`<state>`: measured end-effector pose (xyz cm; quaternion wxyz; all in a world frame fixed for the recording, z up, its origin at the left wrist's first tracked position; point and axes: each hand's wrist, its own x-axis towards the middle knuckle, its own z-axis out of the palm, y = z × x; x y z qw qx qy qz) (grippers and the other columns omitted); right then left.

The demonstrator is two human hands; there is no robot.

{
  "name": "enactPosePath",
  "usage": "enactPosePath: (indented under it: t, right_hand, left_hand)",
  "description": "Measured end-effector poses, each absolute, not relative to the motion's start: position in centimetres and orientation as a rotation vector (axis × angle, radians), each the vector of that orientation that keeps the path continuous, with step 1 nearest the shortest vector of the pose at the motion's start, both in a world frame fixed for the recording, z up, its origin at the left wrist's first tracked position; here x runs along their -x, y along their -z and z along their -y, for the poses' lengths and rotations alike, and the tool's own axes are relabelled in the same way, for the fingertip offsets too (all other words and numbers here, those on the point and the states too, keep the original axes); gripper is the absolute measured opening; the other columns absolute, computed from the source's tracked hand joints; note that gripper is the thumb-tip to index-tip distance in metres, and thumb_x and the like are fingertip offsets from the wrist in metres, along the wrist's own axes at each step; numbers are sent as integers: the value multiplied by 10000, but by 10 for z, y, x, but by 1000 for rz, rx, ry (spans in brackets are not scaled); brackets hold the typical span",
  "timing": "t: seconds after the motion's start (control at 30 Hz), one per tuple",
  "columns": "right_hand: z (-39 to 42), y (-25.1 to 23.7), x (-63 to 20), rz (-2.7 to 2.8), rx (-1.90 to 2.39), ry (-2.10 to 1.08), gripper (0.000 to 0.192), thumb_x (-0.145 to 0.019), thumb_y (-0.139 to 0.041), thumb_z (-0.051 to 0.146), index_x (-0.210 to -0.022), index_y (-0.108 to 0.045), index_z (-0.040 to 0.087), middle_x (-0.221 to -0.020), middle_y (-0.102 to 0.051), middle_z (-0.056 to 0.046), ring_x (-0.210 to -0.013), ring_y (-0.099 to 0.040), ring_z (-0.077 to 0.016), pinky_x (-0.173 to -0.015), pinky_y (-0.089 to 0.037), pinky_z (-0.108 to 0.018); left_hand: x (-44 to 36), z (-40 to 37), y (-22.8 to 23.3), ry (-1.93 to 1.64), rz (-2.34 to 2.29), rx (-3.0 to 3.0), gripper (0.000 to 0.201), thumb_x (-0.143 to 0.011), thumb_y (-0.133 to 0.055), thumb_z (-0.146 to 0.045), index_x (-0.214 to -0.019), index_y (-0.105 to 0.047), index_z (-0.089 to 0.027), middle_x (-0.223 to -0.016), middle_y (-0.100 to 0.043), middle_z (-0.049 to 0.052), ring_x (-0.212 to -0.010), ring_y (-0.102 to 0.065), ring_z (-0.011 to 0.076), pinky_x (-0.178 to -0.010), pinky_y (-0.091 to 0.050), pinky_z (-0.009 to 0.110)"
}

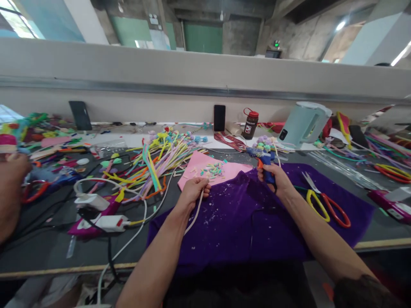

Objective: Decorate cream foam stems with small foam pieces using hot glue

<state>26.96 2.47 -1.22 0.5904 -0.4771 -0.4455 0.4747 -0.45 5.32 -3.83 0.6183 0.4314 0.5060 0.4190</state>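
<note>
Your left hand [194,190] is closed around the upper end of a pale stick [195,211], whose long axis runs from your fingers down and back toward your body over the purple cloth [244,222]. Your right hand [274,177] grips the blue glue gun [265,162] by its handle, nozzle pointing up and away from you, well to the right of the stick's held end. Between the two hands, just ahead of your left knuckles, lies the pink sheet [199,164] with small coloured bits. The scissors [324,203] rest just right of your right wrist; another person's hand [13,171] is far left.
</note>
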Motion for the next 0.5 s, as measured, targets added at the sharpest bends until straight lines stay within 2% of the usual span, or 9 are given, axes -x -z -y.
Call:
enactPosePath:
  t: [0.17,0.33,0.5]
  right_hand:
    - [-30,38,-263,1061,1096,-1354,222,-704,-498,323,-780,-590,137,-758,-636,-67,-617,-598,-152,-546,-484,-255]
    - [-41,53,-273,1047,1114,-1345,216,-691,-548,289,-826,-605,130,-818,-670,-83,-712,-638,-186,-700,-515,-326]
    - [-46,61,-281,1039,1132,-1268,234,-666,-595,268,-867,-609,149,-851,-678,-64,-756,-643,-186,-705,-521,-309]
  left_hand:
    - [9,-56,40,-997,-1202,-966,192,-620,-666,-272,-638,-569,-107,-543,-601,33,-401,-521,73,-392,-438,178]
    - [12,-55,41,-1021,-1220,-945,180,-643,-649,-269,-645,-565,-110,-546,-599,35,-406,-518,74,-391,-441,182]
    - [12,-55,42,-1026,-1219,-942,164,-648,-645,-248,-653,-561,-107,-542,-594,31,-407,-514,69,-390,-439,173]
